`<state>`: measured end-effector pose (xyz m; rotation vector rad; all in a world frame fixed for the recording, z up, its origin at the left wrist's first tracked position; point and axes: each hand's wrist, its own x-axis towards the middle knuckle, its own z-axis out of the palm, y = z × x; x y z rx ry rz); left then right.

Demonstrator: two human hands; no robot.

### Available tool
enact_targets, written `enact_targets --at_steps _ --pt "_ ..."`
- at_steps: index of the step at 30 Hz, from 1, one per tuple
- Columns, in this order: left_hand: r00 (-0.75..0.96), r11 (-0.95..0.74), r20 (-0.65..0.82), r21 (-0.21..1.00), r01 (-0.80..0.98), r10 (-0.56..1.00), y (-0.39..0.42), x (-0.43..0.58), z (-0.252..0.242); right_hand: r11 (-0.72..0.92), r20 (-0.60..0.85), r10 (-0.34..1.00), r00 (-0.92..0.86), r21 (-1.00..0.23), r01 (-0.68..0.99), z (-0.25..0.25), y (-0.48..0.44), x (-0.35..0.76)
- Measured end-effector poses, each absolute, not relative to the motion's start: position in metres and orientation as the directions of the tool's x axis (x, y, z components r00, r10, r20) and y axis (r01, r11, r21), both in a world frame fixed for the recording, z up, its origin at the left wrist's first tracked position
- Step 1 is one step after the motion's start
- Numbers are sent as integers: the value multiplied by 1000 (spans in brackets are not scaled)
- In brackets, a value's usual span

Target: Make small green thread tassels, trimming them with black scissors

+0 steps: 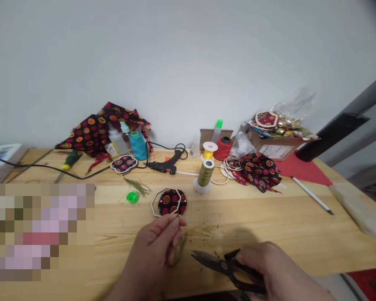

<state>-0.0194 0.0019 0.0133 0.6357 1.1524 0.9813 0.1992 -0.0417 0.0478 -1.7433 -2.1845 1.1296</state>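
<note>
Near the table's front, my left hand point(158, 240) is closed in a pinch on a bundle of olive-green thread point(181, 247), whose strands hang below the fingers. My right hand point(271, 267) grips black-handled scissors point(225, 266); their dark blades point left, toward the thread, without touching it. Just beyond my left fingertips lies an octagonal wooden frame point(153, 203), partly over a round piece of black patterned fabric point(182, 203). A cone of olive-green thread point(206, 173) stands farther back. Loose green strands point(138, 187) lie beside a green cap point(132, 197).
At the back are a glue gun point(164, 164), a blue thread cone point(138, 146), a red thread cone point(223, 148), patterned cloth point(90, 136) and a cardboard box point(275, 148). A white pencil point(312, 195) lies right. Pixelation covers the lower left. Dark scraps dot the table.
</note>
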Motion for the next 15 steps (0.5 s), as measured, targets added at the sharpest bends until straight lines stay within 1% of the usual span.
enact_targets --at_steps 2,4,5,6,9,11,15 --pt "44 422 -439 828 -370 898 4 -25 19 114 -318 906 -281 -455 883 45 -43 215" --pt "23 406 -435 817 -409 900 5 -29 24 110 -301 933 -198 -285 952 40 -42 233" --pt "23 404 -435 813 -419 900 5 -30 26 94 -290 944 -160 -227 969 36 -40 242" --pt "30 405 -434 811 -423 900 5 -30 28 80 -275 952 -132 -192 978 33 -37 251" --pt "67 401 -412 818 -413 909 4 -30 31 43 -249 965 -88 -178 983 24 -28 272" --pt "72 392 -399 825 -407 914 5 -29 31 7 -235 971 -42 -148 989 21 -24 280" --pt "69 373 -381 827 -420 922 6 -28 29 -52 -169 985 45 -40 998 18 -20 278"
